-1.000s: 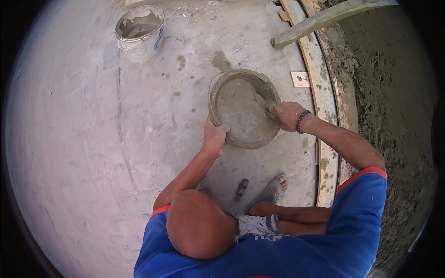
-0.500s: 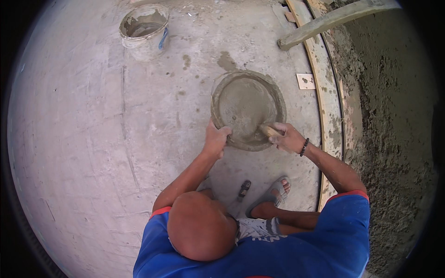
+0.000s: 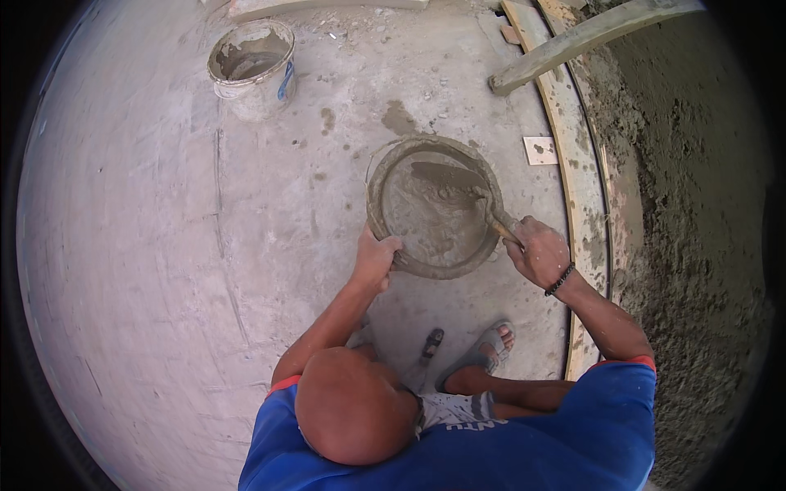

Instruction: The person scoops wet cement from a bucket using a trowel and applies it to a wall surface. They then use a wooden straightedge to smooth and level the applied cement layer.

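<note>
A round bucket of wet grey mortar stands on the concrete floor in front of me, its rim crusted with cement. At its near left side my left hand grips the rim, thumb on top. My right hand, with a dark beaded bracelet at the wrist, is closed round the wooden handle of a trowel. The trowel's mortar-coated blade lies across the far part of the bucket, over the mortar, and its handle crosses the right rim.
A mortar-smeared white bucket stands at the far left. Wooden boards run along the right, beside rough wet mortar. A cement-covered beam lies across them at the far right. My sandalled foot is below the bucket.
My right hand has moved right and slightly toward me, bringing the trowel blade up out of the mortar into sight. The left hand still holds the rim.
</note>
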A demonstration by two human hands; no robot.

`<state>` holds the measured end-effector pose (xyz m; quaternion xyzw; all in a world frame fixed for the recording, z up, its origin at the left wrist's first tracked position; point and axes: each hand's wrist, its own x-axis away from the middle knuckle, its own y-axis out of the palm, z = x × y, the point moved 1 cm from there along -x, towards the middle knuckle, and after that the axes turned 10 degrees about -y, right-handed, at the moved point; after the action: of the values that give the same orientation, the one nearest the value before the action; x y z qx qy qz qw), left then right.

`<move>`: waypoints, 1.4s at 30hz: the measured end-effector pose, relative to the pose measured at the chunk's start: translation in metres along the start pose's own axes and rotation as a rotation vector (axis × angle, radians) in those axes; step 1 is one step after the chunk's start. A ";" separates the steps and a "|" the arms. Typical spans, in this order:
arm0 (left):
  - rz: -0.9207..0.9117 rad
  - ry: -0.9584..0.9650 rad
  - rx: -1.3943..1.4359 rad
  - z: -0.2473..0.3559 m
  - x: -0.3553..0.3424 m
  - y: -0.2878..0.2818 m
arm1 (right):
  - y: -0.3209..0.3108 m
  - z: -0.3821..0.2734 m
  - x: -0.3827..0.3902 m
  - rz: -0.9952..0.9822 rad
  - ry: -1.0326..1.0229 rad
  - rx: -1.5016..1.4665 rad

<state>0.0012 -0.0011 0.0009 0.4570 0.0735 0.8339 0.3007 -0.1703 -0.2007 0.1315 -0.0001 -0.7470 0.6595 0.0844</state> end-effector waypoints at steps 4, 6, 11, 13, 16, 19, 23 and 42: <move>-0.050 0.004 0.025 -0.008 -0.009 -0.001 | 0.012 -0.013 -0.003 -0.299 -0.050 0.094; -0.067 -0.004 0.024 -0.011 -0.015 -0.002 | -0.017 -0.013 -0.007 -0.369 -0.042 0.130; -0.013 -0.042 -0.022 -0.001 -0.001 -0.002 | -0.072 -0.010 -0.049 -0.214 -0.046 0.287; -0.054 0.000 0.017 0.000 0.000 0.011 | -0.060 0.005 -0.069 -0.238 -0.073 0.359; -0.069 0.034 0.074 -0.001 0.002 0.022 | -0.020 0.010 -0.087 -0.438 -0.126 0.335; -0.048 0.033 0.103 -0.007 -0.004 0.018 | -0.003 0.016 -0.102 -0.648 -0.164 0.279; -0.020 0.049 0.132 -0.006 -0.006 0.014 | -0.008 0.030 -0.096 -0.720 -0.161 0.019; -0.072 -0.025 0.030 -0.005 -0.006 -0.005 | 0.049 0.011 0.003 -0.126 0.319 -1.214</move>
<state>0.0023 0.0002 -0.0084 0.4688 0.0986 0.8157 0.3243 -0.1805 -0.2052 0.0818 -0.1024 -0.9649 0.1037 0.2184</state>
